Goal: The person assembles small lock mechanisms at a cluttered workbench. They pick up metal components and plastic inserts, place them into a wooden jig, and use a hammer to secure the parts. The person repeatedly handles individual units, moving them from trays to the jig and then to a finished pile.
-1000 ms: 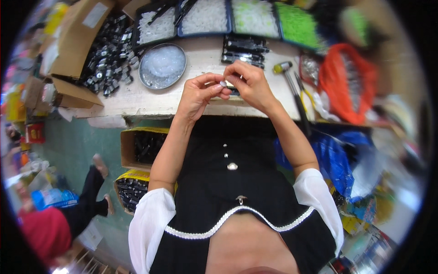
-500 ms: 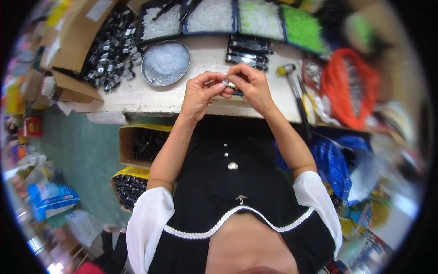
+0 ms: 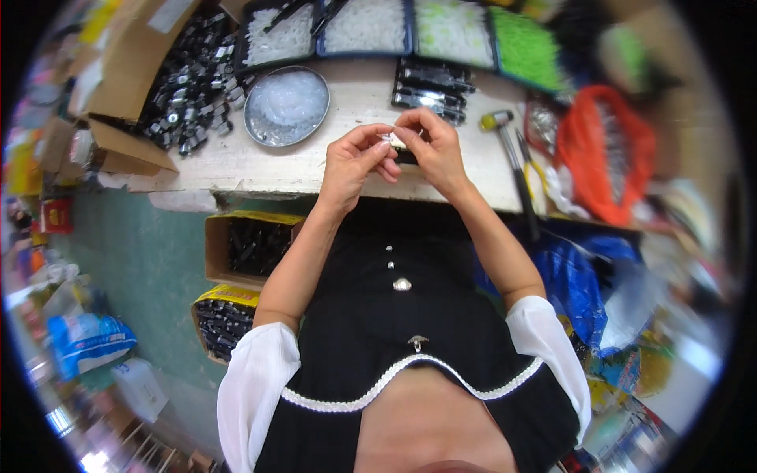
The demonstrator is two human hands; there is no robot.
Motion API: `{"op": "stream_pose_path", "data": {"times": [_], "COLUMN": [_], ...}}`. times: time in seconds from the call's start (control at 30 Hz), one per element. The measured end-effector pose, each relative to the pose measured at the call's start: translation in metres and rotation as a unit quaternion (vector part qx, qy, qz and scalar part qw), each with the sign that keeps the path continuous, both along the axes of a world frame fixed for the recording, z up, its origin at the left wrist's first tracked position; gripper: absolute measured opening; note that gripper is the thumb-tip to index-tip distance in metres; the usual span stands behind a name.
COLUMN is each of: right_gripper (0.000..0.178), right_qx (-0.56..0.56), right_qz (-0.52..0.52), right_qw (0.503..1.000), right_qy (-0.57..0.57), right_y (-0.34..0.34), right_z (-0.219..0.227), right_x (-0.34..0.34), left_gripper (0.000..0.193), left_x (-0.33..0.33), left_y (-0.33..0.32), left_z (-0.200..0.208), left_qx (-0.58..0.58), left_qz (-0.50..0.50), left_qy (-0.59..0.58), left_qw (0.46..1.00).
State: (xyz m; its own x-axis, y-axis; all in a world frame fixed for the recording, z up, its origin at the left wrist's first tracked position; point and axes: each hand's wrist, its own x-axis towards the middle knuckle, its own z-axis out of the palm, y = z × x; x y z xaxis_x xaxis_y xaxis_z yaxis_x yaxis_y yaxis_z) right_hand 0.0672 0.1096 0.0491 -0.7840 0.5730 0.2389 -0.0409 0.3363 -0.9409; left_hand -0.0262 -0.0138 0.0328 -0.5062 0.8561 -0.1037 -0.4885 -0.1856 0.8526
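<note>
Over the front of the white worktable (image 3: 229, 169), my left hand (image 3: 353, 165) and my right hand (image 3: 438, 154) meet fingertip to fingertip. Between them is a small silver-and-black part (image 3: 399, 143), mostly covered by fingers, so its exact kind cannot be made out. My left thumb and index finger pinch at its left side, while the other left fingers curl loosely below. The right thumb and index finger close on its right side. Just beyond my hands lies a row of black parts with shiny faces (image 3: 430, 101).
Left of my hands stands a round metal dish (image 3: 256, 135) of clear, whitish stuff, beside a heap of black-and-silver parts (image 3: 193, 102). Trays of white and green pieces (image 3: 524, 49) line the back. A hammer (image 3: 511, 154), yellow-handled pliers (image 3: 535, 177) and a red bag (image 3: 579, 150) lie right.
Both hands stay together around the small part, with slight finger shifts; the lower left fingers have loosened a little. A dark-clothed person at the lower left has left the view.
</note>
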Motion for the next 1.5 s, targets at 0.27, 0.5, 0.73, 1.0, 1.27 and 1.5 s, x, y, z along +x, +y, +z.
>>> {"op": "stream_pose_path", "data": {"times": [0.27,0.5,0.73,1.0,1.27,1.5], "right_gripper": [0.005,0.006,0.008,0.009,0.009,0.015], "right_qx": [0.073,0.153,0.328,0.378,0.399,0.457], "right_qz": [0.013,0.012,0.013,0.028,0.031,0.013], "right_qw": [0.996,0.988,0.941,0.922,0.913,0.887], "right_qy": [0.053,-0.001,-0.084,-0.081,-0.085,-0.069], "right_y": [-0.006,0.008,0.011,0.005,0.007,0.005], "right_z": [-0.001,-0.013,-0.026,-0.035,-0.039,-0.040], "right_x": [0.003,0.006,0.013,0.012,0.012,0.009], "left_gripper": [0.022,0.025,0.018,0.019,0.019,0.024], "left_x": [0.008,0.007,-0.007,-0.009,-0.015,-0.016], "left_y": [0.004,0.008,0.008,0.008,0.011,0.010], "left_z": [-0.002,-0.003,-0.017,-0.017,-0.021,-0.015], "left_qx": [0.025,-0.051,-0.097,-0.121,-0.155,-0.174], "left_qz": [0.033,0.071,0.139,0.096,0.047,0.010], "left_qy": [-0.042,0.091,0.335,0.401,0.426,0.428], "left_qw": [0.998,0.992,0.927,0.903,0.890,0.887]}}
